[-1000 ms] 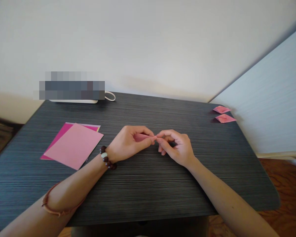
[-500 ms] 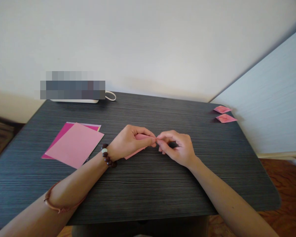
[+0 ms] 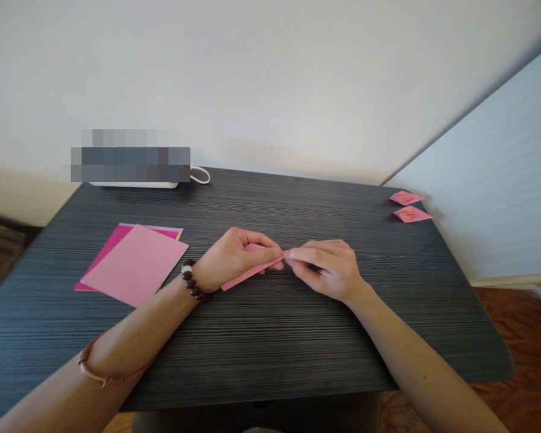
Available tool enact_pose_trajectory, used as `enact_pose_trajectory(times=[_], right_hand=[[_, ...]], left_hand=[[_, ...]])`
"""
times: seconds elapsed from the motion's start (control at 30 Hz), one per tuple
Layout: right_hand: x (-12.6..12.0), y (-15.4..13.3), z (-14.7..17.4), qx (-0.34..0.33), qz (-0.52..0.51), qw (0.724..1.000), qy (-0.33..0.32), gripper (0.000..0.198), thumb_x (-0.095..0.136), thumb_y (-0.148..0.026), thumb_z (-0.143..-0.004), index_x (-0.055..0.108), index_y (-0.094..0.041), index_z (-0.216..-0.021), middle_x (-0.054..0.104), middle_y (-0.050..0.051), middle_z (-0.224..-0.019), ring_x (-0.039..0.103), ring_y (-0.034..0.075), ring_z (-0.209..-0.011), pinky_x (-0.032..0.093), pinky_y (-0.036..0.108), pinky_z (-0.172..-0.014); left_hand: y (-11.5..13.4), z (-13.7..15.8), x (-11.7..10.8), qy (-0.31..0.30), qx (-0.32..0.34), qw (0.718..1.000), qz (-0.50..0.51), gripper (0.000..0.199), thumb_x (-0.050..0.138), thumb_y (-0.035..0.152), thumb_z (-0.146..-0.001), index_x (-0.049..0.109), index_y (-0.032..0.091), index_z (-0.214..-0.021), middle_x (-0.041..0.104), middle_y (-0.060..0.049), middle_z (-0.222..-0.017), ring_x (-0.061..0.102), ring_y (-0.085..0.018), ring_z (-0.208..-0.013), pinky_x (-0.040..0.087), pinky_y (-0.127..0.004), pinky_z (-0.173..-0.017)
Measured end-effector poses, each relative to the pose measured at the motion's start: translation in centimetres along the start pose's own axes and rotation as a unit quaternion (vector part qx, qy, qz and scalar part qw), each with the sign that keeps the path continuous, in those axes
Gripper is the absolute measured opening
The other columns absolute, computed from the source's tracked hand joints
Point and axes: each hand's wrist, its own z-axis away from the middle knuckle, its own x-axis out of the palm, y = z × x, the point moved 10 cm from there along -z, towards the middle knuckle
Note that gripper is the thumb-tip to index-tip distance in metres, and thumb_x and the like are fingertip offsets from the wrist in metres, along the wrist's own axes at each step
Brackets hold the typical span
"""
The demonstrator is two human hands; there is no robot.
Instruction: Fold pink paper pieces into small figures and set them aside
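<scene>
A folded piece of pink paper [image 3: 241, 280] is held just above the middle of the dark table, partly covered by my fingers. My left hand [image 3: 234, 257] is closed over it, thumb on top, with a beaded bracelet at the wrist. At the paper's right tip, my right hand [image 3: 327, 266] pinches the point between thumb and fingers. The fingertips of both hands almost meet there. How the paper is folded underneath my left hand is hidden.
Left of my hands lies a stack of square paper sheets [image 3: 137, 261], light pink over magenta. Two folded pink paper pieces [image 3: 412, 214] rest at the table's far right edge. A blurred-out object with a white base [image 3: 135, 184] and a loop stands at the back left.
My right hand has turned so its fingers lie flatter and closer together at the paper's tip. The folded paper has tilted slightly, showing more of its lower edge under my left hand.
</scene>
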Motion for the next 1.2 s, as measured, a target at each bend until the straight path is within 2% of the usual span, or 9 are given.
enact_pose_trajectory(times=[0.1,0.2,0.33,0.43,0.63,0.73,0.97,1.03,1.2], right_hand=[[0.6,1.6,0.1,0.110,-0.116,0.987,-0.010,0.010,0.059,-0.019,-0.081,0.064,-0.020,-0.089,0.068,-0.002,-0.067,0.059,0.007,-0.051,0.048,0.020,-0.054],[2.1,3.3,0.9,0.233,-0.242,0.941,-0.038,0.011,0.056,-0.025,-0.083,0.060,-0.018,-0.090,0.066,-0.001,-0.065,0.059,0.008,-0.047,0.049,0.021,-0.050],[3.3,4.2,1.7,0.301,-0.319,0.897,-0.051,0.016,0.056,-0.031,-0.083,0.057,-0.016,-0.089,0.065,-0.001,-0.063,0.059,0.009,-0.047,0.048,0.022,-0.047],[3.6,4.3,1.8,0.314,-0.333,0.887,-0.056,0.017,0.056,-0.032,-0.083,0.057,-0.016,-0.086,0.065,0.000,-0.063,0.059,0.009,-0.046,0.048,0.022,-0.046],[3.7,4.5,1.8,0.319,-0.304,0.895,-0.062,0.015,0.059,-0.031,-0.082,0.057,-0.016,-0.080,0.066,-0.001,-0.061,0.059,0.008,-0.046,0.047,0.020,-0.046],[3.6,4.4,1.7,0.315,-0.291,0.901,-0.065,0.015,0.058,-0.031,-0.083,0.057,-0.016,-0.080,0.066,-0.001,-0.062,0.059,0.007,-0.045,0.047,0.019,-0.046],[3.3,3.5,1.3,0.285,-0.247,0.923,-0.079,0.013,0.054,-0.029,-0.085,0.056,-0.018,-0.081,0.064,-0.003,-0.060,0.058,0.006,-0.046,0.038,0.014,-0.038],[3.1,3.5,1.2,0.283,-0.247,0.924,-0.074,0.013,0.054,-0.029,-0.085,0.056,-0.018,-0.081,0.064,-0.003,-0.059,0.058,0.006,-0.046,0.039,0.014,-0.039],[1.6,5.6,1.7,0.318,-0.263,0.911,0.004,0.017,0.054,-0.033,-0.085,0.054,-0.018,-0.080,0.060,-0.003,-0.057,0.056,0.007,-0.045,0.046,0.019,-0.046]], left_hand=[[0.6,0.1,-0.3,0.021,0.037,0.998,-0.042,0.020,0.064,0.035,-0.075,0.069,0.016,-0.076,0.071,-0.001,-0.073,0.063,-0.011,-0.067,0.049,-0.019,-0.065],[1.1,0.2,-0.7,0.050,0.078,0.992,-0.083,0.021,0.062,0.035,-0.076,0.070,0.017,-0.079,0.071,-0.001,-0.075,0.064,-0.013,-0.070,0.049,-0.020,-0.063],[2.1,0.6,-1.0,0.094,0.142,0.974,-0.151,0.021,0.060,0.036,-0.077,0.071,0.018,-0.081,0.071,0.000,-0.075,0.063,-0.013,-0.068,0.047,-0.019,-0.061],[3.2,1.1,-1.0,0.116,0.193,0.954,-0.198,0.016,0.059,0.030,-0.078,0.070,0.018,-0.079,0.070,0.000,-0.076,0.063,-0.012,-0.069,0.047,-0.019,-0.065],[4.3,1.5,-0.5,0.122,0.242,0.931,-0.244,0.013,0.058,0.023,-0.078,0.070,0.019,-0.077,0.070,0.000,-0.078,0.063,-0.012,-0.071,0.047,-0.020,-0.071],[4.0,1.3,-0.6,0.118,0.235,0.937,-0.232,0.013,0.058,0.024,-0.078,0.070,0.019,-0.077,0.070,0.000,-0.078,0.063,-0.011,-0.071,0.047,-0.019,-0.069],[2.3,0.6,-0.7,0.087,0.149,0.970,-0.172,0.017,0.059,0.032,-0.078,0.070,0.018,-0.079,0.070,0.001,-0.076,0.063,-0.012,-0.070,0.046,-0.018,-0.063],[2.1,0.6,-0.7,0.085,0.135,0.972,-0.170,0.020,0.058,0.035,-0.078,0.070,0.019,-0.080,0.070,0.001,-0.075,0.063,-0.013,-0.070,0.046,-0.019,-0.062],[2.6,0.6,-2.2,0.135,0.169,0.960,-0.179,0.031,0.064,0.037,-0.074,0.064,0.018,-0.099,0.069,-0.001,-0.089,0.062,-0.014,-0.078,0.047,-0.022,-0.070]])
